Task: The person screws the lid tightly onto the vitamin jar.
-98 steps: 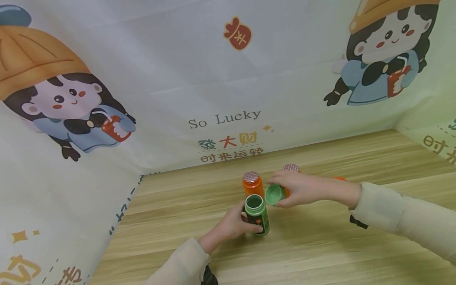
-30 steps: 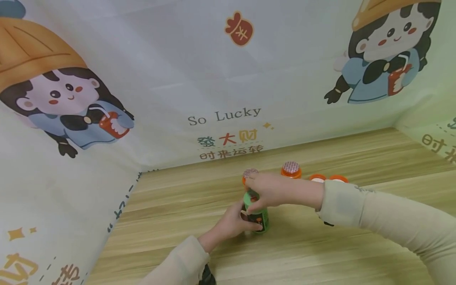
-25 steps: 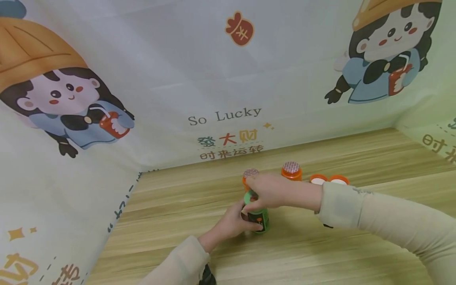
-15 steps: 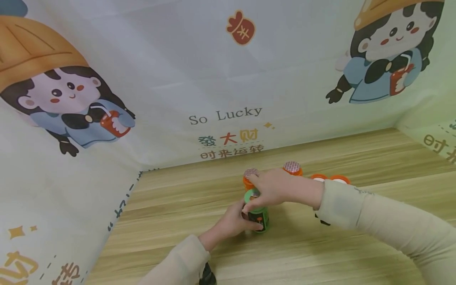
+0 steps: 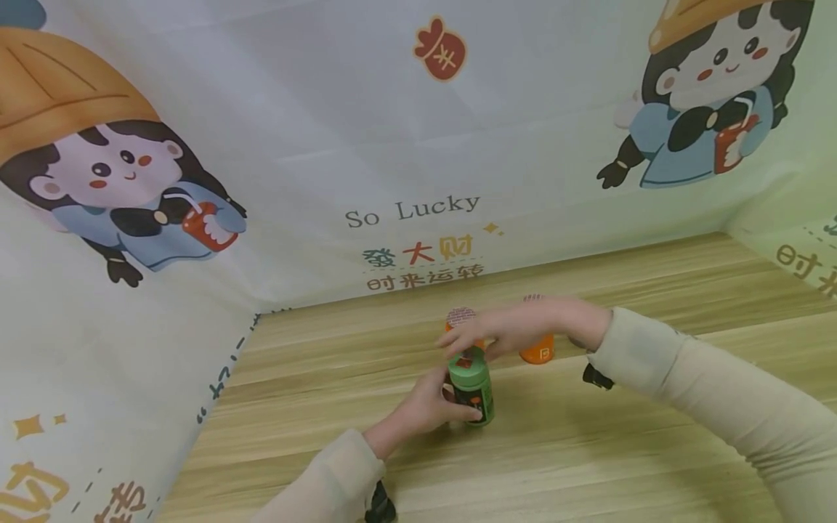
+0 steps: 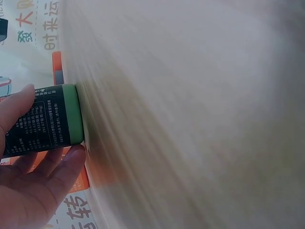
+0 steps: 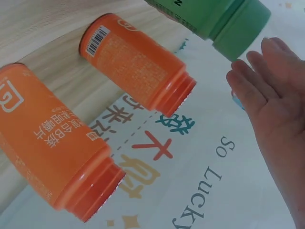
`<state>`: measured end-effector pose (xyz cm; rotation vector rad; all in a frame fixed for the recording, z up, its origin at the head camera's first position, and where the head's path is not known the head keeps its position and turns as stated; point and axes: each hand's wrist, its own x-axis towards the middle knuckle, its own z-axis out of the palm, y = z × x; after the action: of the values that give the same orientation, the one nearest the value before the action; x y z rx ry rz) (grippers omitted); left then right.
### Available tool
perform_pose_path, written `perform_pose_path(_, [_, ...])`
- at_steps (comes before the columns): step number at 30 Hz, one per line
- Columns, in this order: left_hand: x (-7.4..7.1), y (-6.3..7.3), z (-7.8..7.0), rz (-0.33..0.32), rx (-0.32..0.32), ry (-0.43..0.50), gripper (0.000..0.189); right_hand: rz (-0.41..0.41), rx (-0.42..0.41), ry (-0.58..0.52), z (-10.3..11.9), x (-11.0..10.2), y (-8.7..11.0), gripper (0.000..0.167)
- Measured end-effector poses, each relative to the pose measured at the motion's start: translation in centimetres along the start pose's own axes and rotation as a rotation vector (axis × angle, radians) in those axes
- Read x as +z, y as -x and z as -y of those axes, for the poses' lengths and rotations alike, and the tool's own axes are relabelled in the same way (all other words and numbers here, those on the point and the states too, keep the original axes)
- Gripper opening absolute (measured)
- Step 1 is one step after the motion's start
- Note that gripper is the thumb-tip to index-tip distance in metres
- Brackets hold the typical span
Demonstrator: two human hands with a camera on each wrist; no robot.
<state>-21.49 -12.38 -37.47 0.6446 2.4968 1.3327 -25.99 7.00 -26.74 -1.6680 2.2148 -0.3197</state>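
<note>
My left hand [image 5: 425,410] grips the green bottle [image 5: 474,405] around its dark label; it stands upright on the table. A green screw cap [image 5: 469,373] sits on its mouth, with the rim fully around the neck in the right wrist view. Over the cap, my right hand [image 5: 526,325] holds its fingers nearly straight, fingertips close to the cap's edge and gripping nothing. Behind the green bottle stands an orange bottle [image 5: 461,317], uncapped, with a printed seal across its mouth. A second orange bottle [image 5: 538,351] stands to its right, partly covered by my right wrist.
The wood-grain tabletop [image 5: 314,392] meets a white printed cloth backdrop [image 5: 314,145] behind and on both sides. In the right wrist view both orange bottles, a nearer bottle [image 7: 52,138] and a farther bottle [image 7: 136,62], show exposed threads and sealed mouths.
My right hand brought the green cap to the bottle, turned it there, and has now let go, lifting and straightening its fingers. The orange caps are now behind my right forearm.
</note>
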Motion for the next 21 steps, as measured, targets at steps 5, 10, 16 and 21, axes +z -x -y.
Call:
perform_pose_path(5, [0.0,0.0,0.0,-0.002,-0.022,0.010,0.062,0.012,-0.025,0.010,0.0,0.2,-0.2,0.043])
perform_pose_path(10, [0.1,0.1,0.0,-0.004,0.001,-0.006,0.056,0.009,-0.012,0.063,0.3,0.3,-0.3,0.040])
perform_pose_path(16, [0.1,-0.1,0.4,0.011,0.052,-0.034,0.055,-0.028,0.040,0.192,0.9,0.7,-0.5,0.038])
perform_pose_path(21, [0.2,-0.1,0.3,0.004,0.026,-0.014,0.056,-0.056,0.152,0.222,1.4,1.1,-0.8,0.039])
